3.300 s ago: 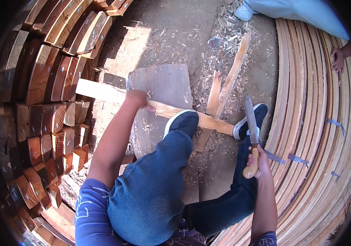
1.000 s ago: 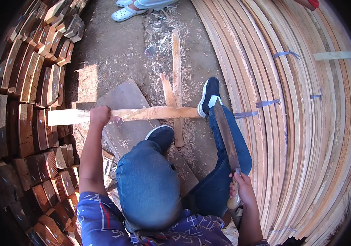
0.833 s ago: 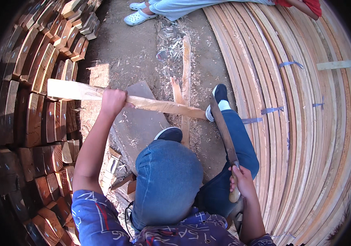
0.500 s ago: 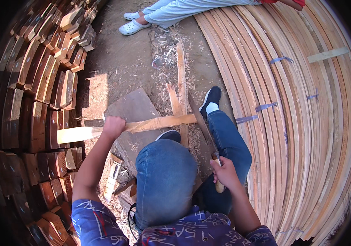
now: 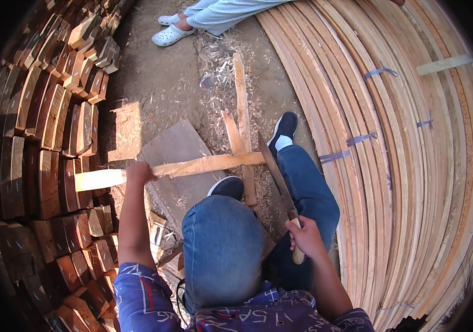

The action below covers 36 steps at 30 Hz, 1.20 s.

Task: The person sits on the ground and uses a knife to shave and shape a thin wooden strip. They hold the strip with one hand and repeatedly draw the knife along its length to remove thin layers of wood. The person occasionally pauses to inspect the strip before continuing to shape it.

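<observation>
My left hand (image 5: 139,172) is closed around a long pale wooden board (image 5: 203,164) near its sunlit left end. The board lies crosswise in front of my raised knee, over a narrow upright-running strip of wood (image 5: 241,94) and a shorter piece (image 5: 231,133). In my right hand (image 5: 307,237) is the light wooden handle of a handsaw. Its long blade (image 5: 277,176) slants up and left to the board's right end. Whether the teeth touch the wood I cannot tell. My left shoe (image 5: 226,188) is close below the board.
A flat grey-brown panel (image 5: 175,144) lies under the board. Stacked timber ends (image 5: 54,160) rise at the left. Long planks (image 5: 369,182) with bluish ties fill the right. Wood shavings (image 5: 222,63) litter the ground. Another person's legs (image 5: 220,15) stretch across the top.
My left hand has shifted slightly left along the board, and its wrist has turned. The saw stays at the board's right end, with the right hand barely moved. The view has shifted a little.
</observation>
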Each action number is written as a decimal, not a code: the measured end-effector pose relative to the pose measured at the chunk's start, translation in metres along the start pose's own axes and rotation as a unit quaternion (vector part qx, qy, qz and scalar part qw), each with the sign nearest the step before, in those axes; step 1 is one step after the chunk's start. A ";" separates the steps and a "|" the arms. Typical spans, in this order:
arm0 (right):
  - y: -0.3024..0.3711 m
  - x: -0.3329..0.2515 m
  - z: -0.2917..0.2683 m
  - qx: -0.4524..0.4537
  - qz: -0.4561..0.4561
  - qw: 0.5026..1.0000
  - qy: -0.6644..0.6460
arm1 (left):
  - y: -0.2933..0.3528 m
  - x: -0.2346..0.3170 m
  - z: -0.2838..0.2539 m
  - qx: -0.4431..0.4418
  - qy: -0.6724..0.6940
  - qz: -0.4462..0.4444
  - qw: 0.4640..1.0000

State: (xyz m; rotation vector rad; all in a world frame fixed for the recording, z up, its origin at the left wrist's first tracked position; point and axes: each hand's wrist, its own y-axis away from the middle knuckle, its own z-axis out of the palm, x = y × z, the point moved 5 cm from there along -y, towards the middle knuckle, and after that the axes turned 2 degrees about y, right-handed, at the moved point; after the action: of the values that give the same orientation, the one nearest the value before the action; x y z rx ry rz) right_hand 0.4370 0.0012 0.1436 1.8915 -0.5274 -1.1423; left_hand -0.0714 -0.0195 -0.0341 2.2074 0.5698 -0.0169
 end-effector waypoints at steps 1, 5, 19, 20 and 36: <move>0.001 -0.001 -0.005 0.005 -0.003 1.000 -0.006 | -0.004 -0.001 -0.004 -0.008 0.006 0.008 1.000; 0.009 -0.005 -0.020 0.028 -0.016 0.999 -0.017 | -0.002 0.000 -0.031 -0.058 0.027 0.022 0.998; 0.022 -0.014 -0.016 0.007 -0.032 0.999 -0.017 | 0.059 0.017 -0.058 0.337 -0.071 0.202 0.917; 0.019 -0.013 -0.013 0.003 -0.033 0.999 -0.019 | 0.057 0.015 -0.050 0.340 -0.079 0.206 0.914; -0.075 -0.010 -0.012 -0.019 0.019 0.999 0.020 | 0.023 0.016 -0.061 0.336 -0.132 0.191 0.913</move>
State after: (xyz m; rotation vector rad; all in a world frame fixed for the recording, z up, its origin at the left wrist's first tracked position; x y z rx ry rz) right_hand 0.4373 0.0548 0.0894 1.8608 -0.5136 -1.0808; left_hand -0.0582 0.0193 0.0190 2.8867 -0.0538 -0.3486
